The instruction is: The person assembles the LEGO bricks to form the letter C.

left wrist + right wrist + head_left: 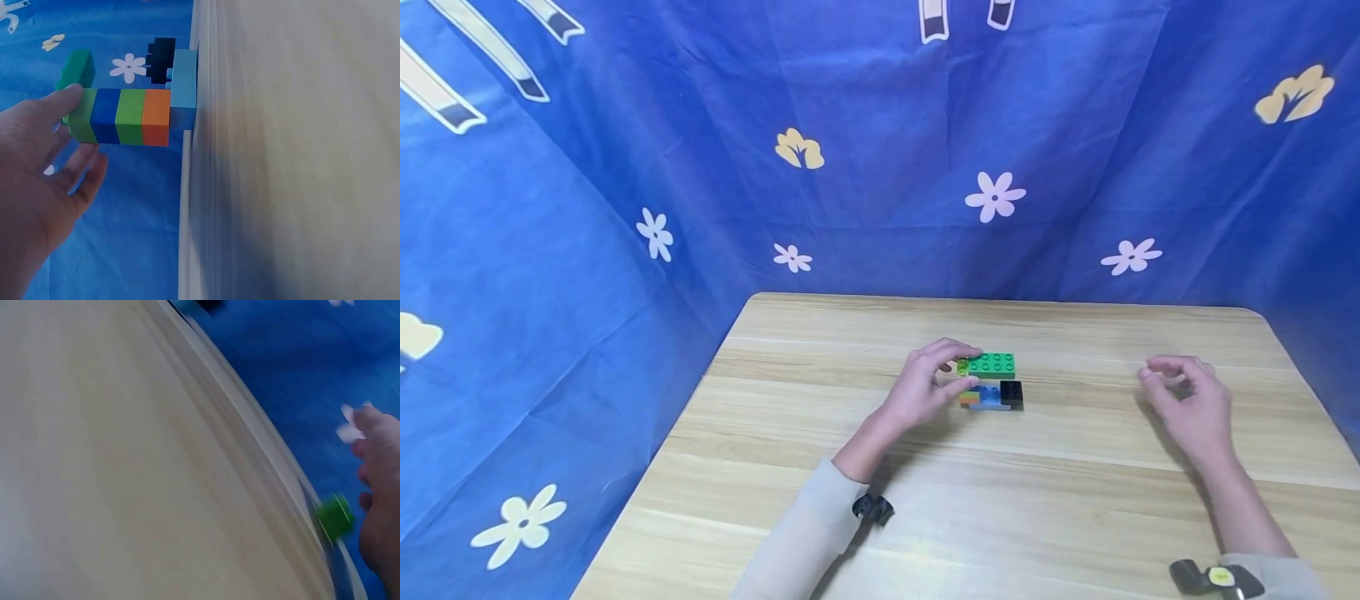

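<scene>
A brick build stands on the table [1075, 467]. Its light blue base brick [184, 87] carries an orange brick [156, 117], then lime, dark blue [105, 116] and lime bricks. A longer green brick [992, 367] juts right at the top; black bricks [1012, 393] rise from the base's right end. My left hand [917, 387] pinches the stack near its top, thumb on the near face. Well to the right, my right hand [1198, 408] hovers with loosely bent fingers and nothing visible between them. A small green brick [335, 517] sits near it in the right wrist view, hidden in the head view.
Blue patterned cloth [880, 183] hangs behind the table and along its sides. A dark wrist camera [872, 508] is strapped at the left sleeve, another camera [1217, 577] at the right. The right wrist view is blurred.
</scene>
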The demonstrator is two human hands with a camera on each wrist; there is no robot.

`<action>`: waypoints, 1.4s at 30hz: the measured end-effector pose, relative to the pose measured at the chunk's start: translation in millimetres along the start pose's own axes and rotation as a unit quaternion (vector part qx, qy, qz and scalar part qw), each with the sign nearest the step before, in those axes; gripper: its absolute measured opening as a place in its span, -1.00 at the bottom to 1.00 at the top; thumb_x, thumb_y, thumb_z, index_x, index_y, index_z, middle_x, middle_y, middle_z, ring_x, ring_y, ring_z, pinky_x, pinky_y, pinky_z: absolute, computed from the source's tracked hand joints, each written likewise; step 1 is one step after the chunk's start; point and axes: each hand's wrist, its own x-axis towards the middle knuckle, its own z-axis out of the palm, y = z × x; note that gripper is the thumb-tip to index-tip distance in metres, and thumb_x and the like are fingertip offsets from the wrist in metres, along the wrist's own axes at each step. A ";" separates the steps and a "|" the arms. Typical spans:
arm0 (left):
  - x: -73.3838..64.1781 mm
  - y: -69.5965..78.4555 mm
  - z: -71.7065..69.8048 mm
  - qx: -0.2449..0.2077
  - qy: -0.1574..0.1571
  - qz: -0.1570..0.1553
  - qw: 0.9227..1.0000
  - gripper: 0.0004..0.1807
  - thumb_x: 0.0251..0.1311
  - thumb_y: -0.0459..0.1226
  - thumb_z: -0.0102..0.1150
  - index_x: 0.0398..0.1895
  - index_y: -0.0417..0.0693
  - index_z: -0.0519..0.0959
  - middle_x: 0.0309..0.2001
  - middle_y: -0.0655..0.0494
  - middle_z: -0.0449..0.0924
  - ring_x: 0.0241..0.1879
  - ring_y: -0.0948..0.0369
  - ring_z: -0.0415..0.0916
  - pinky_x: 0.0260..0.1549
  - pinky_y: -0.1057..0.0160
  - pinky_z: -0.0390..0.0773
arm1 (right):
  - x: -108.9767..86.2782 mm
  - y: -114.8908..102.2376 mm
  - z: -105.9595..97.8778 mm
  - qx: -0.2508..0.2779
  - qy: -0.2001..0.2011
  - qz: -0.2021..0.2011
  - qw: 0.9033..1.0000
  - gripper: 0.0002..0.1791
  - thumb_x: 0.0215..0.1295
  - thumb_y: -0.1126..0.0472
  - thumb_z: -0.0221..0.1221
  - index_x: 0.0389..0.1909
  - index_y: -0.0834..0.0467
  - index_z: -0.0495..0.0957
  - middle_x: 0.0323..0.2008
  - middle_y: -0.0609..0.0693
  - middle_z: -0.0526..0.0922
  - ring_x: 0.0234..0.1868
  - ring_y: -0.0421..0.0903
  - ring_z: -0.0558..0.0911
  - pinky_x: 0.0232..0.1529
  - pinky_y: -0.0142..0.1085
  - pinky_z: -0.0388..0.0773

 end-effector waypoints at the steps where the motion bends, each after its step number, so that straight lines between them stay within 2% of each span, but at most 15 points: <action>1: 0.1 -0.3 -0.4 0.002 0.001 -0.001 1.000 -0.57 0.30 -0.30 0.47 0.22 -0.04 0.67 0.15 0.12 0.71 0.09 0.22 0.65 -0.04 0.11 0.74 | 1.6 6.1 -8.7 -0.022 -0.016 0.011 1.000 -0.73 0.36 0.24 0.42 0.00 0.26 0.71 -0.18 -0.27 0.59 -0.17 -0.43 0.48 -0.08 -0.53 0.44; 3: 0.4 -0.8 -1.2 0.005 0.001 -0.003 1.000 -0.57 0.30 -0.30 0.47 0.23 -0.06 0.67 0.16 0.12 0.71 0.11 0.22 0.65 -0.02 0.13 0.73 | 4.2 18.9 -25.4 -0.057 -0.058 0.033 0.996 -0.63 0.40 0.10 0.41 0.10 0.21 0.69 -0.07 -0.34 0.55 -0.08 -0.52 0.42 0.05 -0.46 0.40; 7: 1.0 -1.4 -1.2 0.006 -0.002 -0.007 1.000 -0.56 0.31 -0.28 0.46 0.25 -0.05 0.66 0.17 0.13 0.70 0.13 0.22 0.64 0.00 0.11 0.72 | 6.4 38.5 -54.3 -0.062 -0.159 0.059 0.984 -0.42 0.43 -0.01 0.38 0.36 0.15 0.55 0.13 -0.22 0.59 0.05 -0.61 0.40 0.12 -0.63 0.33; 11: 1.6 -4.2 1.3 0.001 -0.005 -0.016 1.000 -0.55 0.33 -0.26 0.45 0.27 -0.04 0.64 0.17 0.16 0.70 0.12 0.24 0.63 0.01 0.12 0.72 | 5.4 46.9 -72.5 -0.045 -0.242 0.072 0.967 -0.27 0.39 0.01 0.42 0.49 0.12 0.42 0.30 -0.12 0.54 0.13 -0.64 0.38 -0.02 -0.78 0.31; 14: 1.8 -6.1 3.1 -0.005 -0.007 -0.026 1.000 -0.55 0.34 -0.25 0.44 0.28 -0.04 0.63 0.17 0.17 0.69 0.10 0.26 0.63 0.03 0.13 0.72 | 4.6 49.2 -78.0 -0.058 -0.267 0.062 0.960 -0.27 0.35 0.00 0.46 0.47 0.08 0.45 0.34 -0.10 0.50 0.14 -0.68 0.30 -0.02 -0.80 0.27; 18: 1.4 -7.1 4.6 -0.017 -0.008 -0.041 0.999 -0.54 0.35 -0.25 0.44 0.28 -0.05 0.63 0.18 0.17 0.70 0.10 0.25 0.63 0.06 0.19 0.70 | 4.9 49.6 -75.0 -0.090 -0.257 0.024 0.962 -0.38 0.33 0.02 0.47 0.37 0.06 0.58 0.29 0.08 0.54 0.16 -0.58 0.32 0.05 -0.81 0.17; 20: 0.9 -7.1 4.9 -0.024 -0.009 -0.050 0.998 -0.54 0.34 -0.25 0.44 0.28 -0.05 0.63 0.18 0.16 0.71 0.10 0.24 0.64 0.07 0.22 0.69 | 5.4 48.6 -71.3 -0.100 -0.253 0.016 0.962 -0.40 0.32 0.03 0.48 0.34 0.08 0.60 0.28 0.16 0.55 0.27 -0.32 0.39 0.32 -0.56 0.27; 22: 0.3 -6.8 4.9 -0.031 -0.008 -0.057 0.998 -0.54 0.34 -0.26 0.45 0.28 -0.05 0.63 0.17 0.14 0.72 0.10 0.23 0.65 0.06 0.24 0.69 | 6.2 47.1 -67.5 -0.105 -0.252 0.011 0.962 -0.41 0.33 0.03 0.47 0.33 0.11 0.60 0.28 0.23 0.55 0.35 0.04 0.39 0.50 -0.09 0.28; 25: -0.2 -6.6 5.1 -0.037 -0.006 -0.065 0.997 -0.55 0.33 -0.26 0.45 0.27 -0.02 0.63 0.16 0.15 0.73 0.09 0.23 0.66 0.04 0.24 0.69 | 7.6 44.2 -62.4 -0.106 -0.252 0.005 0.962 -0.41 0.36 0.05 0.44 0.32 0.21 0.57 0.28 0.36 0.53 0.33 0.45 0.33 0.30 0.53 0.15; 27: -0.3 -6.6 5.4 -0.039 -0.004 -0.068 0.997 -0.55 0.33 -0.26 0.45 0.27 -0.02 0.64 0.16 0.15 0.73 0.09 0.24 0.66 0.03 0.25 0.69 | 8.3 42.5 -59.6 -0.109 -0.245 0.002 0.963 -0.41 0.38 0.04 0.43 0.30 0.26 0.57 0.26 0.40 0.53 0.31 0.52 0.33 0.26 0.56 0.17; 31: 0.0 -6.6 6.8 -0.045 -0.001 -0.074 0.996 -0.56 0.32 -0.27 0.46 0.25 0.02 0.64 0.15 0.15 0.74 0.05 0.26 0.67 -0.02 0.29 0.70 | 8.6 36.2 -54.9 -0.123 -0.224 0.004 0.967 -0.41 0.40 0.03 0.41 0.29 0.28 0.55 0.19 0.39 0.58 0.21 0.44 0.51 0.22 0.21 0.48; 33: -0.1 -6.3 7.5 -0.048 0.001 -0.077 0.996 -0.56 0.32 -0.27 0.46 0.24 0.03 0.65 0.14 0.15 0.74 0.03 0.27 0.67 -0.04 0.30 0.70 | 8.8 29.2 -51.0 -0.123 -0.219 0.007 0.968 -0.41 0.40 0.02 0.41 0.29 0.27 0.55 0.15 0.36 0.62 0.08 0.22 0.67 0.08 -0.18 0.62; 36: -0.6 -6.4 8.2 -0.054 0.004 -0.080 0.995 -0.56 0.31 -0.28 0.46 0.24 0.03 0.65 0.14 0.14 0.75 0.01 0.27 0.67 -0.08 0.28 0.72 | 9.0 13.8 -39.8 -0.102 -0.225 0.001 0.969 -0.43 0.39 0.06 0.43 0.28 0.26 0.55 0.05 0.34 0.69 -0.13 -0.23 0.72 -0.20 -0.58 0.55; 39: -0.7 -6.6 8.3 -0.059 0.006 -0.078 0.995 -0.56 0.30 -0.29 0.47 0.24 0.02 0.65 0.14 0.13 0.75 0.00 0.24 0.68 -0.10 0.27 0.73 | 8.7 -4.9 -22.4 -0.074 -0.239 -0.017 0.968 -0.47 0.36 0.13 0.45 0.26 0.24 0.58 -0.08 0.25 0.75 -0.22 -0.50 0.62 -0.21 -0.63 0.56; 42: 0.1 -7.5 8.3 -0.065 0.007 -0.074 0.995 -0.55 0.30 -0.29 0.46 0.25 -0.02 0.65 0.14 0.10 0.74 0.01 0.19 0.69 -0.12 0.28 0.74 | 6.8 -23.2 -2.6 -0.048 -0.247 -0.038 0.967 -0.49 0.30 0.19 0.49 0.23 0.20 0.61 -0.17 0.13 0.74 -0.22 -0.47 0.65 -0.15 -0.62 0.60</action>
